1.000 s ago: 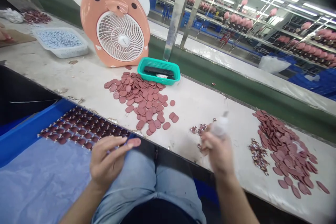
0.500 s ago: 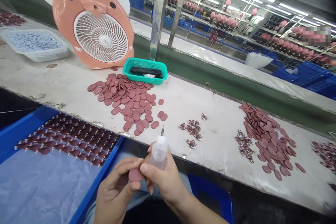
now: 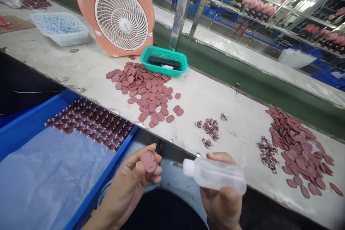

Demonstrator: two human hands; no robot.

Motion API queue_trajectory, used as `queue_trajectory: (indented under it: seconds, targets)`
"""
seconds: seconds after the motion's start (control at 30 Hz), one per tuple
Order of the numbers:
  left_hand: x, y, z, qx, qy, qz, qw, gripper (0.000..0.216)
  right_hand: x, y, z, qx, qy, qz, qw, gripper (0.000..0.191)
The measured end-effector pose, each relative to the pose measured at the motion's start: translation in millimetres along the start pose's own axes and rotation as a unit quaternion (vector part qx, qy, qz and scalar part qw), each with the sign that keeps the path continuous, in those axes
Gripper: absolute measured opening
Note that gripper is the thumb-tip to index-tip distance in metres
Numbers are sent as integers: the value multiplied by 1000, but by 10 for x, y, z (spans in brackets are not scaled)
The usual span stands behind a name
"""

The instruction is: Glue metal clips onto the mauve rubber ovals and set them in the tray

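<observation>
My left hand (image 3: 129, 183) is low in the view and holds a pink oval disc (image 3: 148, 161) with small holes, resting against the fingers under the thumb. My right hand (image 3: 221, 201) grips a transparent plastic squeeze bottle (image 3: 215, 175) lying nearly level, its narrow tip pointing left toward the disc and apart from it. The hands do not touch. On the table edge above them lie a pile of pink oval discs (image 3: 142, 91), small printed pieces (image 3: 210, 128), and a second disc pile (image 3: 299, 147) to the right.
A blue tray (image 3: 27, 129) lined with plastic holds rows of dark red pieces (image 3: 88, 120) at my left. Further back stand a teal basket (image 3: 142, 57), a pig-shaped fan (image 3: 121, 18) and a tray of small pieces (image 3: 61, 39). Factory shelves lie beyond the table.
The bottle has turned from upright to nearly level and moved right, away from the disc. The left hand has lifted the disc and turned its face upward. The view has shifted slightly.
</observation>
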State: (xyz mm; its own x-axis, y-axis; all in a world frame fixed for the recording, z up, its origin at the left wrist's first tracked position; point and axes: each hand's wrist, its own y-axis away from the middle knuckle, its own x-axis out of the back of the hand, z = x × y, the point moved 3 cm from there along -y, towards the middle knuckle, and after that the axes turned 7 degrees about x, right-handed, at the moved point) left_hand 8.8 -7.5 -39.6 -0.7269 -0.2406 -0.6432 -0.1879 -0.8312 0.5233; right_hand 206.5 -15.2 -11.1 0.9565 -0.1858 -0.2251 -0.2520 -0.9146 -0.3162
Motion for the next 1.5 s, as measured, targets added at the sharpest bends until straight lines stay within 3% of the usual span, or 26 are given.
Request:
queue_trajectory:
  seconds: [0.13, 0.23, 0.4, 0.6, 1.23, 1.5]
  targets:
    - [39, 9, -2, 3, -21, -6, 1000, 42, -147, 54, -136, 92, 76, -12, 993, 44]
    - [2, 29, 31, -4, -29, 3, 1000, 43, -192, 27, -231, 116, 148, -22, 982, 44]
    - [-46, 25, 63, -6, -29, 25, 999, 41, -170, -3, -279, 120, 183, -23, 975, 45]
    - [-29, 29, 53, -18, -37, 17, 999, 39, -209, -14, -258, 71, 141, -83, 984, 39]
    - [-10, 5, 73, -42, -63, 1, 997, 39, -166, 16, -237, 87, 180, -56, 978, 36]
    - [31, 17, 61, -50, -69, 4, 996, 38, -206, 7, -205, 74, 138, -89, 984, 31]
